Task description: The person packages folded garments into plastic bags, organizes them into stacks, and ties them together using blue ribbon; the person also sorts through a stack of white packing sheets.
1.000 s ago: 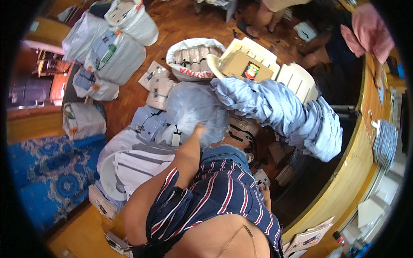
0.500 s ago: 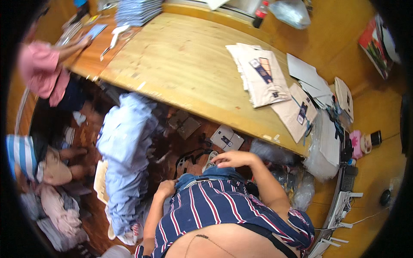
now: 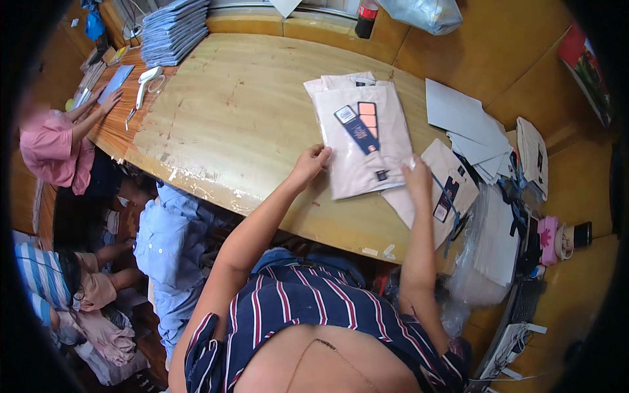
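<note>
A folded pale pink garment with a dark tag and an orange tag lies on the wooden table. My left hand grips its left edge. My right hand presses on its lower right corner, fingers apart, where it overlaps another folded pale garment with a dark tag. A third pale garment peeks out beneath the top one.
White paper sheets lie to the right, clear plastic bags at the table's right end. A stack of grey-blue folded clothes sits far left. A person in pink works at the left end; blue shirts hang below.
The view has swung from bags and clothes on the floor up to the table. Both my hands have come up onto the folded pink garment.
</note>
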Available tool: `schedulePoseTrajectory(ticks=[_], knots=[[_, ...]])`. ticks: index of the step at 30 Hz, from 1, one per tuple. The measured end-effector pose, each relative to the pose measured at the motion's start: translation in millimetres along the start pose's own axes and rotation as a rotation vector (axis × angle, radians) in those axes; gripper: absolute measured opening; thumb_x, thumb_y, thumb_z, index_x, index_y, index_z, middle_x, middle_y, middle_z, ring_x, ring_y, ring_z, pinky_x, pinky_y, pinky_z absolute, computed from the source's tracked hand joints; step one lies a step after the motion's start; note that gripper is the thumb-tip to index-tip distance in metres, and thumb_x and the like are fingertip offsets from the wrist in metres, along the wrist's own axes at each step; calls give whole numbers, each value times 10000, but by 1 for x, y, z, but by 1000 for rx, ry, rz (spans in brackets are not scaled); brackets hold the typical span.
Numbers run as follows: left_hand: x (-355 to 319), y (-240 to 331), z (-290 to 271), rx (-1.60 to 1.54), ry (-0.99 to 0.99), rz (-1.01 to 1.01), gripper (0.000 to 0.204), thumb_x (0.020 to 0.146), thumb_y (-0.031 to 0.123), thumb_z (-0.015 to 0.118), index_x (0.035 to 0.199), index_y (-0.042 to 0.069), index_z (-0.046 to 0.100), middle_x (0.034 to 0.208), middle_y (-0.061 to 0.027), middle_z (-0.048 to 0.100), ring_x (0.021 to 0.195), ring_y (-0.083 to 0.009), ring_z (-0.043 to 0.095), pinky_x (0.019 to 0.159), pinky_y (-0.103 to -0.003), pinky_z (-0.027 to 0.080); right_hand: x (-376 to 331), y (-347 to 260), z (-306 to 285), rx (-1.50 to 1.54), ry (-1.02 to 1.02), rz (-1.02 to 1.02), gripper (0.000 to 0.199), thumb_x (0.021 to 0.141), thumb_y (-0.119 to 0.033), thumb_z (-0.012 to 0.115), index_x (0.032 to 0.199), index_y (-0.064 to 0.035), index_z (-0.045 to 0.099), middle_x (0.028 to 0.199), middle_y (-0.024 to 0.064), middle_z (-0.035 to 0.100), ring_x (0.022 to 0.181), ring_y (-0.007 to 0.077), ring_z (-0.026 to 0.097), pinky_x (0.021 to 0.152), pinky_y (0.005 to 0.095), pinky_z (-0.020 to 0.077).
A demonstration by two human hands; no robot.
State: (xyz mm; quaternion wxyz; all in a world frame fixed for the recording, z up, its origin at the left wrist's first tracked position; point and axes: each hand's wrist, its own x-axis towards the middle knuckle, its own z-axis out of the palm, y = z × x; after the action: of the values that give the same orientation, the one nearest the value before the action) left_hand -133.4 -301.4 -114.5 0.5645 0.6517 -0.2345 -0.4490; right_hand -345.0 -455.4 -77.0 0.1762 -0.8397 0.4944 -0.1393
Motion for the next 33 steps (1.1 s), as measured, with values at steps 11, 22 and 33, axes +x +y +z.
schedulePoseTrajectory(ticks=[11, 22, 33], knots=[[-90, -10, -129, 28, 322, 62, 736, 677, -112, 474, 1260, 93, 73, 1141, -230, 373, 997, -243, 445, 797, -294, 400, 18, 3, 35, -234, 424, 40, 475, 732, -241, 564, 1102, 22, 423, 826, 141, 580, 763, 285, 550, 699, 340, 417], [-76, -9, -182, 305, 23, 206, 576, 647, -89, 491, 1191, 59, 371, 1159, -139, 389, 1113, -229, 340, 948, -281, 223, 68, -89, -20, 739, -17, -73, 256, 744, -70, 554, 965, 44, 493, 886, 70, 554, 721, 118, 515, 628, 244, 413], [-60, 6, -224, -207, -76, -307, 627, 821, 549, 158, 1171, 93, 409, 1150, -154, 423, 970, -186, 455, 820, -299, 359, 85, -290, -123, -117, -256, -1290, 218, 549, -115, 648, 717, -17, 549, 681, 87, 562, 630, 233, 523, 587, 293, 412]])
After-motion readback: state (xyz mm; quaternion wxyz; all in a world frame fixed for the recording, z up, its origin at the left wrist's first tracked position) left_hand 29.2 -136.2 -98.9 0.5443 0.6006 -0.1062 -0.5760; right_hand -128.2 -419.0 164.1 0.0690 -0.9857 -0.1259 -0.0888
